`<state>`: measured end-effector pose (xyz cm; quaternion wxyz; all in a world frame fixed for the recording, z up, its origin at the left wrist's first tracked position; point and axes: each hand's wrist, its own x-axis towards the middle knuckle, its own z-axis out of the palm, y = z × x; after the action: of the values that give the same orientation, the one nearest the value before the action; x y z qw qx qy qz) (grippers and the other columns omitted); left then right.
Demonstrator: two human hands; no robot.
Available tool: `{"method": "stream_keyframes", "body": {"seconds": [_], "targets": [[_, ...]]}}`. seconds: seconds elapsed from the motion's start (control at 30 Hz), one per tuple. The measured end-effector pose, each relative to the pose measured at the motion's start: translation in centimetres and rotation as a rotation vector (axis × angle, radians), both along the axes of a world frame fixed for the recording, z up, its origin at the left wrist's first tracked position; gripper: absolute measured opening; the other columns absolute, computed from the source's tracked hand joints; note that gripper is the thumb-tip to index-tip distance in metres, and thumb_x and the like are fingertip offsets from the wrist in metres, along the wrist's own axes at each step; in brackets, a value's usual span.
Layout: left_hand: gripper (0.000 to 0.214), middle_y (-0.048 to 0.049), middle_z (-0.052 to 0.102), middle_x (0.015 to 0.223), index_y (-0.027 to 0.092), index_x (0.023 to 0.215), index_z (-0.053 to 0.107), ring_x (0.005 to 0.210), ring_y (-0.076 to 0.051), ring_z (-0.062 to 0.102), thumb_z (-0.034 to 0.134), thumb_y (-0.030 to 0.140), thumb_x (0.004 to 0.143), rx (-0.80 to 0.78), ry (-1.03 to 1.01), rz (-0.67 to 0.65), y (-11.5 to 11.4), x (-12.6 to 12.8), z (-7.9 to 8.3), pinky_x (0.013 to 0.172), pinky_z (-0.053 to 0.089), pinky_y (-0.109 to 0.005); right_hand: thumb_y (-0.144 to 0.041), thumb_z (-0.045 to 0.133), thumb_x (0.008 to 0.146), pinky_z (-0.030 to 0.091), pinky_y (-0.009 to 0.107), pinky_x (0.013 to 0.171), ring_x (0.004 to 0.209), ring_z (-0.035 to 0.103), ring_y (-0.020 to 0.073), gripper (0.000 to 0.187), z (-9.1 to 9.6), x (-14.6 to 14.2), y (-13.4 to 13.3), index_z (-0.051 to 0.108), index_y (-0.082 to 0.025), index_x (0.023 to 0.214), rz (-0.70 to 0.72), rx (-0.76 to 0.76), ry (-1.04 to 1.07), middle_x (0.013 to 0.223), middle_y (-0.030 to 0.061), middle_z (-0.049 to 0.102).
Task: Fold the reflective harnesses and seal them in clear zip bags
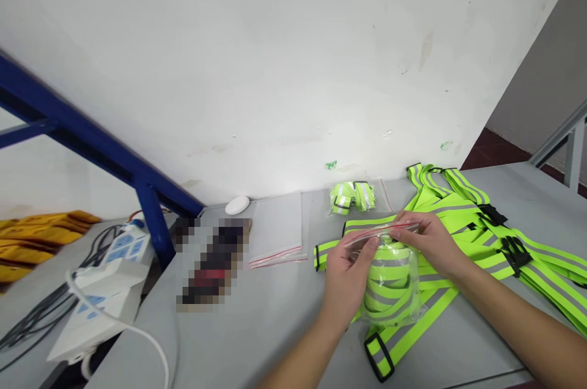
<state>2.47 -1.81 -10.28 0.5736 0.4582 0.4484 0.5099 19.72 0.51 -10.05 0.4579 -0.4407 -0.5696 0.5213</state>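
My left hand point(346, 276) and my right hand point(428, 242) pinch the red zip edge of a clear plastic bag point(389, 282) stuffed with a folded neon-green reflective strap vest. The bag stands on the grey table point(257, 328), over a loose neon-green vest strap with a black buckle point(380, 358). Both hands have their fingers closed on the bag's top, left at the left end and right at the right end.
A pile of neon-green reflective vests point(486, 224) lies at the right. A packed bag of vest point(352, 196) and a stack of flat zip bags point(277, 227) lie near the wall. White power strips point(107, 285) with cables and a blue frame post point(153, 218) stand left.
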Motion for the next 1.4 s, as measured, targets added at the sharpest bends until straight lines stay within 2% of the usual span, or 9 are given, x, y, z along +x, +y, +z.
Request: {"method": "stream_keyframes", "body": {"seconds": [0.17, 0.33, 0.5, 0.63, 0.87, 1.03, 1.27, 1.4], "targets": [[0.027, -0.0069, 0.075, 0.094, 0.018, 0.092, 0.072, 0.091, -0.023, 0.068, 0.068, 0.042, 0.080, -0.009, -0.011, 0.012, 0.1, 0.0, -0.1, 0.079, 0.051, -0.030, -0.041, 0.074, 0.076, 0.043, 0.028, 0.066, 0.071, 0.055, 0.0155, 0.022, -0.1, -0.3, -0.1, 0.072, -0.019, 0.075, -0.026, -0.032, 0.016, 0.076, 0.0019, 0.063], [0.025, -0.0063, 0.074, 0.094, 0.017, 0.090, 0.071, 0.091, -0.021, 0.067, 0.067, 0.040, 0.082, 0.051, 0.047, 0.029, 0.1, 0.0, 0.1, 0.082, 0.050, -0.029, -0.037, 0.076, 0.075, 0.046, 0.032, 0.079, 0.087, 0.061, 0.0203, 0.019, -0.1, -0.6, -0.2, 0.076, -0.021, 0.085, 0.087, -0.090, 0.080, 0.090, 0.0037, 0.069], [0.024, -0.0068, 0.073, 0.094, 0.017, 0.090, 0.070, 0.092, -0.021, 0.067, 0.068, 0.038, 0.081, 0.086, 0.075, 0.016, 0.0, 0.2, 0.1, 0.084, 0.050, -0.030, -0.038, 0.077, 0.073, 0.045, 0.029, 0.070, 0.074, 0.058, 0.0160, 0.019, -0.2, -1.0, -0.4, 0.073, -0.019, 0.073, -0.004, -0.108, 0.145, 0.077, 0.0012, 0.065], [0.024, -0.0061, 0.073, 0.092, 0.017, 0.089, 0.070, 0.090, -0.020, 0.067, 0.069, 0.039, 0.080, 0.072, 0.056, 0.041, -0.1, 0.3, 0.1, 0.083, 0.051, -0.029, -0.039, 0.077, 0.072, 0.044, 0.028, 0.065, 0.069, 0.055, 0.0151, 0.021, 0.0, -1.1, -0.6, 0.072, -0.019, 0.068, -0.040, -0.027, 0.120, 0.072, 0.0011, 0.061], [0.027, -0.0063, 0.074, 0.086, 0.017, 0.086, 0.071, 0.083, -0.021, 0.067, 0.072, 0.042, 0.076, 0.040, 0.022, 0.049, -0.2, 0.2, 0.4, 0.076, 0.052, -0.030, -0.040, 0.074, 0.076, 0.044, 0.029, 0.068, 0.074, 0.057, 0.0174, 0.019, 0.6, -1.1, -1.0, 0.073, -0.020, 0.075, 0.015, 0.019, 0.048, 0.077, 0.0026, 0.065], [0.026, -0.0073, 0.074, 0.085, 0.016, 0.081, 0.073, 0.081, -0.021, 0.066, 0.073, 0.041, 0.075, 0.029, -0.007, 0.029, -0.3, 0.2, 0.6, 0.076, 0.052, -0.031, -0.040, 0.074, 0.076, 0.044, 0.029, 0.070, 0.075, 0.057, 0.0177, 0.021, 0.7, -1.1, -1.1, 0.069, -0.020, 0.073, -0.008, 0.022, 0.032, 0.076, 0.0017, 0.064], [0.024, -0.0072, 0.074, 0.090, 0.017, 0.085, 0.073, 0.089, -0.022, 0.066, 0.071, 0.040, 0.078, 0.043, 0.005, 0.068, -0.3, 0.1, 0.2, 0.082, 0.051, -0.031, -0.038, 0.074, 0.075, 0.036, 0.027, 0.060, 0.064, 0.047, 0.0129, 0.024, 0.8, -0.9, -1.0, 0.064, -0.019, 0.065, -0.025, 0.038, 0.055, 0.070, -0.0011, 0.054], [0.029, -0.0064, 0.073, 0.095, 0.018, 0.089, 0.069, 0.091, -0.021, 0.066, 0.071, 0.045, 0.077, 0.019, -0.020, 0.120, -0.2, -0.1, 0.1, 0.082, 0.051, -0.029, -0.040, 0.077, 0.072, 0.033, 0.026, 0.058, 0.062, 0.043, 0.0121, 0.028, 0.4, -0.7, -0.8, 0.061, -0.019, 0.062, -0.071, -0.032, 0.115, 0.068, -0.0023, 0.050]]}}
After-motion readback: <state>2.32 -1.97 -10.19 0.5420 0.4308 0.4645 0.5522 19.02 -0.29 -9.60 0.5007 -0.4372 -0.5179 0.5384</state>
